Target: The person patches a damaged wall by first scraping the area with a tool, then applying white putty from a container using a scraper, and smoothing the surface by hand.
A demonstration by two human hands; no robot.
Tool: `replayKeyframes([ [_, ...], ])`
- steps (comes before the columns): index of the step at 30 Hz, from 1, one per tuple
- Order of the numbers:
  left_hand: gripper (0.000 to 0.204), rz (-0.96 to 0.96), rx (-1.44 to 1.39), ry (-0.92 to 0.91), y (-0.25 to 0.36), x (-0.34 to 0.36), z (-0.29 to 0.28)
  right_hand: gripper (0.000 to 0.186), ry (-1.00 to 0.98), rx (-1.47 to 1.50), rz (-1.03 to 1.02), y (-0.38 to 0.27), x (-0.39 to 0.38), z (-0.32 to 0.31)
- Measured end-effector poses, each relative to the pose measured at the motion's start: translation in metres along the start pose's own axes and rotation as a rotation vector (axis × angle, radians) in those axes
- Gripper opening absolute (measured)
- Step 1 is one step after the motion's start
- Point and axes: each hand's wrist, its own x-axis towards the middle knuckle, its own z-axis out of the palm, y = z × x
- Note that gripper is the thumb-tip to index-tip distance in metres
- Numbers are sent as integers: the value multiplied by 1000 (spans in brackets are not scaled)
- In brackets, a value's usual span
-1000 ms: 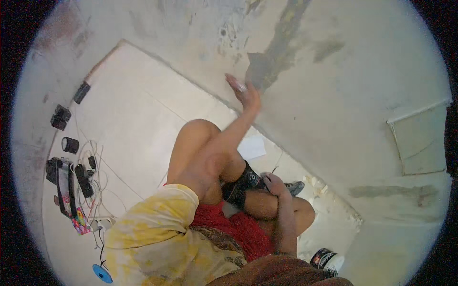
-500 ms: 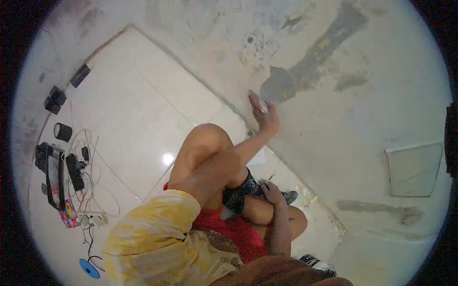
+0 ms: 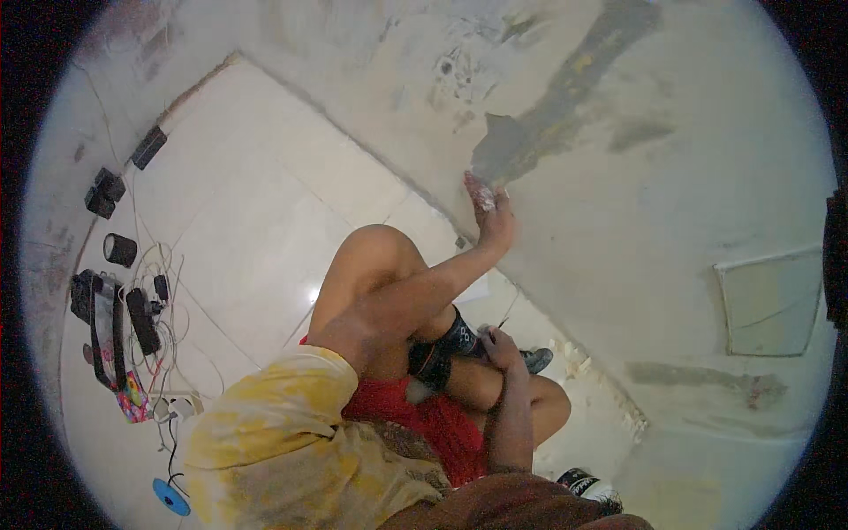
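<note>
My left hand [image 3: 491,215] reaches out to the wall [image 3: 583,221], just below the lower end of a grey rough patch [image 3: 512,146]. Its fingers are stretched out, and white paste-like stuff coats the fingers and palm side. Lower down, my right hand [image 3: 503,350] rests near my shin, closed around a thin dark tool [image 3: 503,323] whose tip pokes out beyond the fingers. The tool's kind is too small to tell. Beside that hand are a black sock [image 3: 458,340] and a dark shoe [image 3: 536,359].
Pale flakes [image 3: 574,358] lie along the wall's foot. Left on the tiled floor [image 3: 265,177] are a power strip [image 3: 142,321], tangled cables [image 3: 181,309], a black tape roll [image 3: 120,250], black blocks [image 3: 104,193] and a blue disc [image 3: 170,496]. A white tub [image 3: 583,484] stands behind me, and a wall panel [image 3: 768,305] is at right.
The view has shifted slightly. My left hand has moved a little relative to the grey patch, now closer under its lower end. My right hand keeps its hold on the thin tool.
</note>
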Motion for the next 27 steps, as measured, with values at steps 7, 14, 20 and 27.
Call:
replayKeyframes([
  [7,70,-328,-355,360,18,66,-27,33,106,-18,-53,20,-10,6],
  [14,80,-47,-77,-49,-16,-30,4,33,-32,126,82,6,-10,-9],
  [20,79,-203,-332,216,-7,29,13,35,10,80,44,26,-12,-2],
  [27,79,-139,-325,314,-5,59,-28,35,44,83,-34,6,3,0],
])
